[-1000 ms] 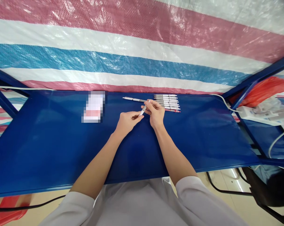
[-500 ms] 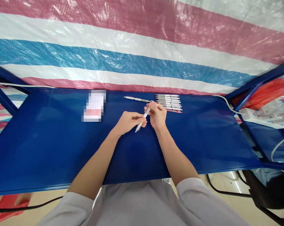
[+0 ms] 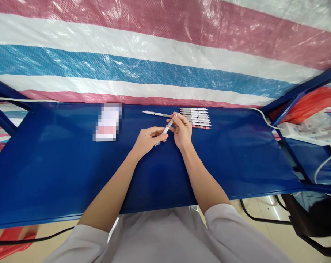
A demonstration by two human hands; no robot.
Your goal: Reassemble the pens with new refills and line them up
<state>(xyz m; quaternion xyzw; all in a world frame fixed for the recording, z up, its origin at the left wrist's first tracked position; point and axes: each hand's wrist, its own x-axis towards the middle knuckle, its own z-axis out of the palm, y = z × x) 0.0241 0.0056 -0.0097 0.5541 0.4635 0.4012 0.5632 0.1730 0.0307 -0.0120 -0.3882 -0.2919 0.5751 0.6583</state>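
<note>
Between my two hands, above the middle of the blue table (image 3: 231, 153), is a white and grey pen (image 3: 168, 126), tilted with its tip up to the right. My left hand (image 3: 149, 140) pinches its white barrel, and the clip end pokes out below the fingers. My right hand (image 3: 182, 131) has its fingertips closed round the grey part near the tip. Just behind the hands lies another white and grey pen (image 3: 154, 113). A row of several similar pens (image 3: 198, 116) lies to the right, with a red pen (image 3: 202, 127) at its near side.
A blurred-out white and pink item (image 3: 107, 122) lies at the back left of the table. Striped plastic sheeting (image 3: 154, 51) hangs behind. On the right are blue frame bars, a white power strip (image 3: 302, 133) and a red plastic bag (image 3: 310, 104).
My left hand has slid up along the pen, so less of its clip end shows below the fingers. Both hands have shifted slightly up and left in the view.
</note>
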